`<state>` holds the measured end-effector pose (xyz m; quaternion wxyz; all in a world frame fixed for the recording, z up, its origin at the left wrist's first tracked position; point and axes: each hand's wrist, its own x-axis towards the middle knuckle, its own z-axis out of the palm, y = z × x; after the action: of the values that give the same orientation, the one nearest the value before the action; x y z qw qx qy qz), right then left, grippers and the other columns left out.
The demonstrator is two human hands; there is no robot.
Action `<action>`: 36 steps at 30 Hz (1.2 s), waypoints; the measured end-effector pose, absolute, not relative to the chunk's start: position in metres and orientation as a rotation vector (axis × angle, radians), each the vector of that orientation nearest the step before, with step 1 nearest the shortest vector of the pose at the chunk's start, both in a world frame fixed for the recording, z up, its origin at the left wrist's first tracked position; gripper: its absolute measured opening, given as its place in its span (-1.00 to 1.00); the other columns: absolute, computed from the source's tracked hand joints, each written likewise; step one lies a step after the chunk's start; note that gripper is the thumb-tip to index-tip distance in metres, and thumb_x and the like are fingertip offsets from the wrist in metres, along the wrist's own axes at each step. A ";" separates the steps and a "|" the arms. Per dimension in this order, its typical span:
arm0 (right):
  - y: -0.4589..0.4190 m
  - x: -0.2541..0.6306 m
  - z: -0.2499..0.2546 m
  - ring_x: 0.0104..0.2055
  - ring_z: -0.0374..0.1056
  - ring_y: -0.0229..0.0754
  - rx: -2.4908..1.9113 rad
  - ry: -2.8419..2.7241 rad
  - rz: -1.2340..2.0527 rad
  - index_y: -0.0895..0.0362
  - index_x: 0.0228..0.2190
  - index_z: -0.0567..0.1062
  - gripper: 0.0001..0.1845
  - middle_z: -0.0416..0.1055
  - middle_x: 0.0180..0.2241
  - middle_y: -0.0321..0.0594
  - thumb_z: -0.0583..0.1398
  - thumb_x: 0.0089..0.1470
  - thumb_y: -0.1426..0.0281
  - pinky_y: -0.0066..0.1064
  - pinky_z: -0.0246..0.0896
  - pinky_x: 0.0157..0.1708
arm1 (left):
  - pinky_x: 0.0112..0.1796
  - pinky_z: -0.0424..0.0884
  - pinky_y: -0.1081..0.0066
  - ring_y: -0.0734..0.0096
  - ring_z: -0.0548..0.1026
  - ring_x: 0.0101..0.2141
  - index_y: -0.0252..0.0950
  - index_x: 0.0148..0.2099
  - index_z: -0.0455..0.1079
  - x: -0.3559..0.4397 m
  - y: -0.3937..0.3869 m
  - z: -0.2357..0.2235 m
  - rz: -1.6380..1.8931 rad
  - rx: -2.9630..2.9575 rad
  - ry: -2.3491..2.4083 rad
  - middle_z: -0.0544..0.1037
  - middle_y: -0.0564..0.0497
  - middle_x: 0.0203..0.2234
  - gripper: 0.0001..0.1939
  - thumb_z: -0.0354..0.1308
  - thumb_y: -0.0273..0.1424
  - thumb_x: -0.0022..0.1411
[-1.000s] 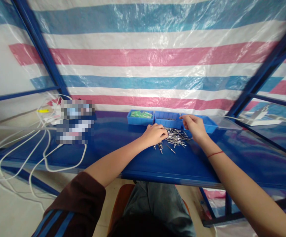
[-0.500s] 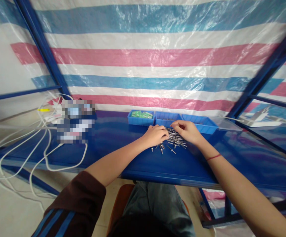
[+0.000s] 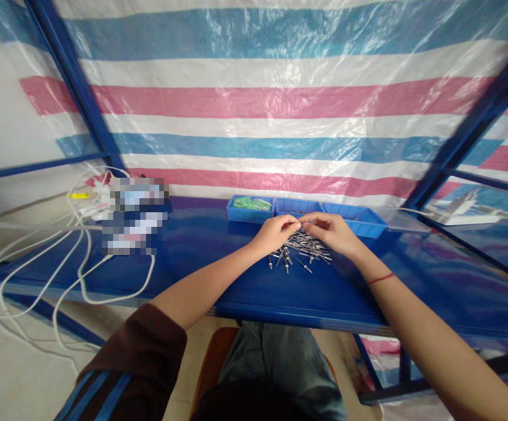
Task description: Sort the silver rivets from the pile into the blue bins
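Observation:
A heap of silvery pop rivets (image 3: 309, 244) lies on the blue tabletop (image 3: 258, 295), with several loose ones along its near side. Above the heap's far left edge, my left hand (image 3: 275, 232) is closed in a pinch. My right hand (image 3: 330, 232) pinches too, its fingertips meeting those of the left. Anything between the fingertips is too small to make out. Behind my hands stand a blue bin (image 3: 250, 215) holding green and clear small packs, a middle blue bin (image 3: 298, 206) with a few thin metal pieces inside, and a right blue bin (image 3: 370, 225), partly covered by my right hand.
White cables (image 3: 88, 275) loop over the table's left side and hang off its edge. Blurred-out items (image 3: 135, 216) lie beside them. A striped plastic sheet (image 3: 254, 102) hangs behind, between blue metal posts (image 3: 76, 85). A white object (image 3: 464, 210) sits at the far right.
My left hand has risen off the heap and moved up to meet the right fingertips. My right hand has stayed nearly in place, its fingers stretching slightly left.

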<state>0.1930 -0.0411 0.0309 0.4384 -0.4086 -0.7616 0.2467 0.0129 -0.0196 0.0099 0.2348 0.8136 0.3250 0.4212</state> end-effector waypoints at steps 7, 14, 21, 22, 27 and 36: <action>-0.043 0.192 0.033 -0.50 0.31 -0.25 -1.030 -1.813 0.668 0.13 -0.33 0.60 -0.65 0.53 -0.44 -0.20 0.28 -0.09 0.13 -0.38 0.21 -0.47 | -0.20 0.39 0.40 0.43 0.51 -0.31 -0.34 -0.26 0.43 0.017 -0.014 0.005 1.171 1.954 0.774 0.57 -0.01 -0.34 -0.82 0.07 -0.35 0.26; -0.039 0.189 0.029 -0.52 0.28 -0.28 -0.984 -1.769 0.676 0.14 -0.39 0.54 -0.65 0.49 -0.46 -0.22 0.27 -0.08 0.10 -0.38 0.21 -0.48 | -0.16 0.41 0.35 0.41 0.53 -0.28 -0.36 -0.17 0.43 0.020 -0.012 0.000 1.167 1.828 0.778 0.58 -0.09 -0.28 -0.77 0.11 -0.30 0.24; -0.036 0.188 0.026 -0.47 0.29 -0.26 -0.990 -1.765 0.570 0.15 -0.38 0.52 -0.67 0.49 -0.41 -0.18 0.26 -0.05 0.13 -0.38 0.20 -0.46 | -0.16 0.40 0.35 0.36 0.53 -0.25 -0.35 -0.21 0.47 0.018 -0.012 -0.001 1.156 2.006 0.843 0.59 -0.05 -0.28 -0.79 0.12 -0.31 0.22; -0.037 0.188 0.025 -0.47 0.29 -0.26 -0.987 -1.776 0.551 0.15 -0.37 0.52 -0.67 0.49 -0.41 -0.18 0.25 -0.04 0.13 -0.38 0.20 -0.46 | -0.17 0.40 0.36 0.37 0.53 -0.26 -0.35 -0.21 0.46 0.017 -0.012 0.000 1.170 2.008 0.853 0.59 -0.04 -0.29 -0.80 0.12 -0.32 0.22; -0.038 0.189 0.025 -0.43 0.33 -0.22 -1.026 -1.847 0.358 0.14 -0.36 0.52 -0.71 0.50 -0.39 -0.17 0.20 0.02 0.17 -0.37 0.22 -0.43 | -0.20 0.39 0.38 0.41 0.51 -0.30 -0.33 -0.25 0.45 0.014 -0.013 0.005 1.259 2.001 0.934 0.58 -0.01 -0.34 -0.84 0.16 -0.34 0.19; -0.023 0.203 0.023 -0.60 0.19 -0.31 -1.169 -1.552 0.540 0.14 -0.52 0.47 -0.73 0.33 -0.63 -0.32 0.24 -0.07 0.17 -0.43 0.10 -0.57 | -0.17 0.40 0.32 0.37 0.50 -0.30 -0.35 0.11 0.28 0.014 -0.019 0.009 1.158 2.115 1.016 0.56 -0.04 -0.28 -0.52 0.16 -0.24 0.20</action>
<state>0.2030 -0.0227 0.0235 0.5335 -0.4903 -0.6509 0.2263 0.0135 -0.0185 0.0086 0.2592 0.7807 0.3751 0.4274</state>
